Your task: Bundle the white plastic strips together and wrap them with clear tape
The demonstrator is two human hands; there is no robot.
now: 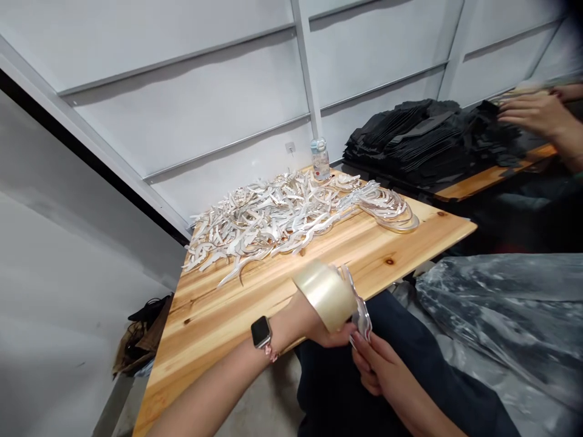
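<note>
Left hand (314, 325) closed round clear tape roll (325, 294); right hand (380, 364) pinched bundle of silver curved pieces (359, 306) over the lap, by wooden table (218, 315) edge. Best kept bundle squared, tape taut.

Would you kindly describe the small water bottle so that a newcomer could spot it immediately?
Start at the wooden table and follow the heap of silvery curved pieces to the far edge, by the white wall. The water bottle stands upright there, the only clear, upright thing among flat metallic shapes.
</note>
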